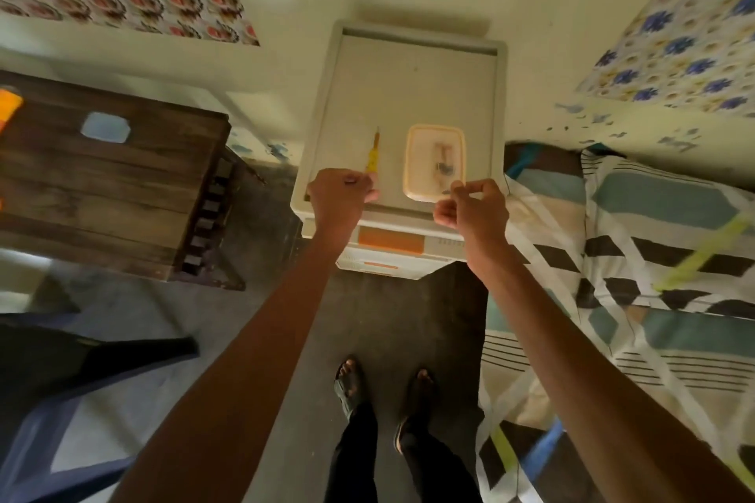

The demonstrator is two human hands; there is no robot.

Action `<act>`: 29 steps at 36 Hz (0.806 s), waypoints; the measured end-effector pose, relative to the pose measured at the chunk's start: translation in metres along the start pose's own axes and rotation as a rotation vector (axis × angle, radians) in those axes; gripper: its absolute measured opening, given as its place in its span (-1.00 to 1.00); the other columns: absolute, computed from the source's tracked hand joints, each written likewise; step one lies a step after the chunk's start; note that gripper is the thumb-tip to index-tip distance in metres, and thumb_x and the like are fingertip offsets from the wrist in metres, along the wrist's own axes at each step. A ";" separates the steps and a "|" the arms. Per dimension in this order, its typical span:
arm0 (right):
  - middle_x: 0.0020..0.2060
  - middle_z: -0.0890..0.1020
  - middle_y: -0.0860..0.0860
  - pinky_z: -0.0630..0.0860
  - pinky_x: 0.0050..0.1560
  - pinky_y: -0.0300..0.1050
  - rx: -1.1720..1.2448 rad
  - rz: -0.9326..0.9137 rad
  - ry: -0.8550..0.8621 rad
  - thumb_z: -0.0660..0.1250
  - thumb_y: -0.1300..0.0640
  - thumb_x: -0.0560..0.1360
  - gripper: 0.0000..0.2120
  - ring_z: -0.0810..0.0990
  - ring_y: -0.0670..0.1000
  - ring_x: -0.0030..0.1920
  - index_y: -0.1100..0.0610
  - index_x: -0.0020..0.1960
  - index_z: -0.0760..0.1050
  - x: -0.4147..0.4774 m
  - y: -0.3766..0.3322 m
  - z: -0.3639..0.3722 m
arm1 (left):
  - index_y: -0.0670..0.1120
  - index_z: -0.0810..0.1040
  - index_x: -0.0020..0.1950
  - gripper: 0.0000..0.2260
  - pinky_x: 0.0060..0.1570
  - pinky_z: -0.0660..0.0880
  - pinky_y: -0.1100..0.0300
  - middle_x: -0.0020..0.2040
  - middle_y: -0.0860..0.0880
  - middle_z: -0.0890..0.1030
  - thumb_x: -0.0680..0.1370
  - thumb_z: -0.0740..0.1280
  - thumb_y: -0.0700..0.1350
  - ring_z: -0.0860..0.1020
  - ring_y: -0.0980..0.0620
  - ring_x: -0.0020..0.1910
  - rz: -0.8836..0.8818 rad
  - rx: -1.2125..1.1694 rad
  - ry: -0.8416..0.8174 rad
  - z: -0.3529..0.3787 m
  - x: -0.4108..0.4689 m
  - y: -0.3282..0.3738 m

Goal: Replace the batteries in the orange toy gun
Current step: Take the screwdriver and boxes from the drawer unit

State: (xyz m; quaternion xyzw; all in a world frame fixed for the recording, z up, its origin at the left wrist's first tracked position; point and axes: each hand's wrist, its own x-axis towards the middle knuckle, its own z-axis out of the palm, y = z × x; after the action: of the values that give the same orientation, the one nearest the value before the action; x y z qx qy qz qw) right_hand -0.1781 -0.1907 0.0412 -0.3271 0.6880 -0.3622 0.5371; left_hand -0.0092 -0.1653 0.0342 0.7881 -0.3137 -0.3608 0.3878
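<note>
The head camera looks straight down at a pale grey plastic drawer unit with a flat top and a raised rim, which is used as the worktop. It stands against a cream wall. On the top lies a yellow screwdriver with a thin metal tip, pointing away from the person. Just beside it, to the right, sits a clear plastic box with a pale orange lid. Small things are inside, but they are too blurry to name. The far half of the worktop is bare.

The left hand is at the near left edge of the worktop. Its fingers are curled in tight, and they touch the near end of the screwdriver. I cannot tell if they really hold it. The right hand is at the near right edge, just by the corner of the box. Its fingers are curled in, and the thumb and first finger are pinched close together. I cannot see anything between them.

To the left stands a dark brown wooden table, with a gap of dark floor between it and the drawer unit. An orange thing, maybe the toy gun, shows at its far left edge, mostly cut off. To the right, a bed with a striped, checked sheet comes close to the worktop's side. The person's two feet in sandals stand on the narrow strip of floor.
</note>
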 end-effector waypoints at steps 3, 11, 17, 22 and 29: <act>-0.27 0.63 0.17 0.67 -0.29 -0.09 0.036 0.011 -0.010 0.31 0.21 0.56 -0.89 0.62 0.05 -0.34 0.22 0.04 0.42 0.012 0.002 0.008 | -0.02 0.65 -0.31 -0.85 -0.30 0.46 0.49 -0.32 -0.03 0.69 0.47 0.45 -0.10 0.58 0.26 -0.43 -0.019 -0.009 0.013 0.003 0.008 0.001; -0.18 0.68 0.20 0.67 -0.16 0.00 -0.027 0.003 -0.055 0.20 -0.02 0.62 -0.74 0.71 0.11 -0.19 0.17 0.05 0.49 0.025 0.015 0.005 | 0.01 0.57 -0.37 -0.78 -0.25 0.55 0.40 -0.32 -0.06 0.69 0.43 0.51 -0.03 0.65 0.15 -0.41 0.002 0.013 0.007 0.006 0.014 -0.004; -0.11 0.67 0.06 0.60 0.05 -0.05 -0.582 -0.522 -0.041 0.26 0.15 0.56 -0.86 0.64 0.00 -0.09 0.18 -0.01 0.57 0.000 0.043 -0.023 | 0.03 0.55 -0.26 -0.78 -0.21 0.56 0.32 -0.35 0.12 0.63 0.50 0.39 0.12 0.61 0.21 -0.40 0.104 0.107 0.121 0.000 -0.005 -0.018; 0.01 0.64 0.03 0.47 0.21 -0.10 -0.966 -0.901 -0.115 0.43 0.08 0.47 -0.79 0.56 0.02 0.09 0.13 0.07 0.57 0.004 0.059 -0.033 | -0.13 0.63 0.06 -0.82 -0.02 0.57 0.28 -0.05 0.05 0.66 0.55 0.35 -0.06 0.63 0.15 -0.13 0.440 0.281 -0.160 0.001 -0.041 -0.056; -0.11 0.68 -0.03 0.58 -0.07 -0.08 -1.091 -0.885 -0.159 0.41 0.12 0.47 -0.92 0.56 0.02 0.01 0.07 -0.05 0.64 0.007 0.048 -0.034 | -0.25 0.47 0.34 -0.57 0.35 0.34 -0.04 0.23 -0.19 0.56 0.53 0.28 -0.05 0.48 -0.19 0.26 0.733 0.665 -0.369 0.015 -0.050 -0.084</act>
State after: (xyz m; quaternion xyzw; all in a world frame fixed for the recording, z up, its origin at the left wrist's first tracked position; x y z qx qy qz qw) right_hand -0.2155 -0.1661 0.0024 -0.8241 0.5324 -0.1252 0.1474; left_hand -0.0306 -0.0900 -0.0267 0.6305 -0.7292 -0.2152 0.1559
